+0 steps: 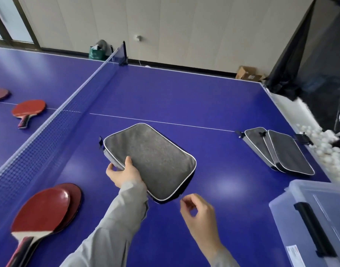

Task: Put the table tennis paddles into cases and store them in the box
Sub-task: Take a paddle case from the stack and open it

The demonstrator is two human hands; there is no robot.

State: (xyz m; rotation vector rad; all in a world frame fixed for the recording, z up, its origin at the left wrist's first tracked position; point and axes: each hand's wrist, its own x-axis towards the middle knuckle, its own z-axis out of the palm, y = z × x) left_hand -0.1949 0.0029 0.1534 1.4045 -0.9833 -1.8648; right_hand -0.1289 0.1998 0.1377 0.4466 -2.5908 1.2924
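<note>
Right hand [199, 211]: nearest, at 6 o'clock, thumb and forefinger pinched on the small zipper pull at the near corner of the case.
Left hand [123, 173]: clasps the near-left edge of the grey case [151, 160], thumb on top.
Case: at centre, on the blue tabletop [184, 97].
Stacked paddles [45, 212]: 8 o'clock, red faces up.
Clear box [319, 220]: 4 o'clock, lid on.
More cases [279, 151]: 3 o'clock, overlapping.
Far paddle [28, 110]: 10 o'clock, beyond the net [49, 130].
</note>
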